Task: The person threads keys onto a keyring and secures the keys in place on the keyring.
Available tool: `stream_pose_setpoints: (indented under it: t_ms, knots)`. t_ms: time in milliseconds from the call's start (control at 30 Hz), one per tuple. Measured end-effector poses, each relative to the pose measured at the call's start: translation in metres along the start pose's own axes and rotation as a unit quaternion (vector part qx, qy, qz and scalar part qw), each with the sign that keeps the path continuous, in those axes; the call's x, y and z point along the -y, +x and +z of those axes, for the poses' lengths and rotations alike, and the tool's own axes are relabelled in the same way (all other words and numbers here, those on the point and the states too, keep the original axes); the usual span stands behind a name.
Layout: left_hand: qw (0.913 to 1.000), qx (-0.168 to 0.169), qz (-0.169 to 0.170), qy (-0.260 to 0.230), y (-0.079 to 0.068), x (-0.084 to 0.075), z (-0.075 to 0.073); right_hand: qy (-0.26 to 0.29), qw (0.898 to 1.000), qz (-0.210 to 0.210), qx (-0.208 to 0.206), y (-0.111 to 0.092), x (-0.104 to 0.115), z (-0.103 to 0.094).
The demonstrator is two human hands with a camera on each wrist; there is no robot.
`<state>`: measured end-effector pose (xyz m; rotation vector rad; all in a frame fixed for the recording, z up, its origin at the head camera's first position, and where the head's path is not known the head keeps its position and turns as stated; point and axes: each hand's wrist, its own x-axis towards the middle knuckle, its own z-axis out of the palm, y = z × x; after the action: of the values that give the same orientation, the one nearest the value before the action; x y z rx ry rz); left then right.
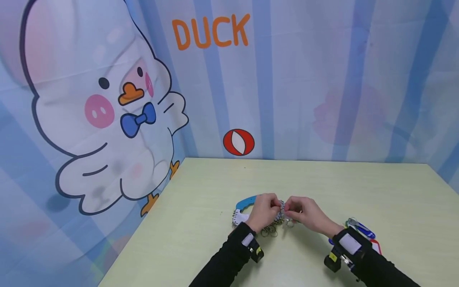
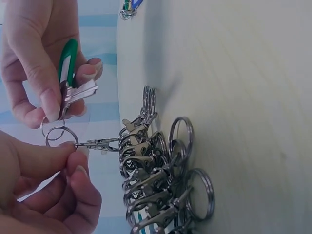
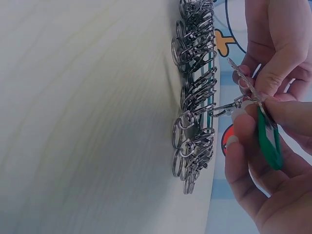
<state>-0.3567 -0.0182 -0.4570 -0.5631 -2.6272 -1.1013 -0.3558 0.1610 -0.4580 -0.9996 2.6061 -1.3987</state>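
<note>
My left hand (image 1: 263,211) pinches a split key ring, which hangs from a metal snap hook (image 2: 100,144) on a curved key holder. This holder has a blue section (image 1: 246,203) and a white section (image 1: 239,217). Along it hang several more snap hooks (image 2: 148,175) with split rings. Close by on the right, my right hand (image 1: 309,214) grips a silver key (image 2: 82,92) with a green tag (image 3: 269,144). In the left wrist view the key's own thin ring overlaps the split ring; fingers partly hide whether they are linked.
Several tagged keys lie by my right wrist, among them a blue tag (image 1: 365,230) and a red-edged tag (image 1: 375,245), partly behind the sleeve. The pale table (image 1: 358,187) meets a printed cloth backdrop (image 1: 294,99) at its back and left edges.
</note>
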Motion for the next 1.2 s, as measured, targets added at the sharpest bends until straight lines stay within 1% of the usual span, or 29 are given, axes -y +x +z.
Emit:
stream_pose_setpoints:
  t_ms: [67,267,433,533,633,767,900,1033,1133,1200]
  knots:
    - [0.9999,-0.002,-0.013,-0.009,0.0003,-0.0005,0.0000,-0.003,1.000,-0.001,0.001,-0.0007,-0.0001,-0.0005]
    - [0.9973,0.010,-0.066,-0.032,0.0003,-0.0025,-0.0003,-0.016,1.000,-0.008,0.003,-0.0014,-0.0011,-0.0002]
    - [0.9960,0.008,-0.083,-0.033,0.0008,-0.0049,-0.0008,-0.033,0.999,-0.019,-0.004,-0.0008,-0.0015,0.0003]
    - [0.9956,0.004,-0.088,-0.034,0.0012,-0.0065,-0.0010,-0.035,0.999,-0.017,-0.006,-0.0012,-0.0013,0.0005]
    - [0.9950,0.004,-0.092,-0.038,0.0007,-0.0075,-0.0007,-0.024,1.000,-0.009,0.002,-0.0029,0.0002,0.0007]
    - [0.9947,0.006,-0.097,-0.032,-0.0001,-0.0093,0.0006,-0.011,1.000,-0.007,0.012,-0.0052,0.0031,0.0001]
    - [0.9938,-0.004,-0.107,-0.026,0.0001,-0.0095,0.0023,-0.020,1.000,-0.013,0.012,-0.0070,0.0040,0.0019]
    - [0.9940,-0.007,-0.106,-0.026,0.0014,-0.0074,0.0016,-0.004,1.000,0.003,-0.002,-0.0083,0.0038,0.0044]
    - [0.9949,0.016,-0.093,-0.035,0.0021,-0.0059,-0.0010,0.040,0.999,0.027,-0.025,-0.0082,0.0037,0.0035]
    - [0.9944,0.042,-0.082,-0.051,0.0022,-0.0048,-0.0028,0.071,0.996,0.045,-0.040,-0.0080,0.0037,0.0012]
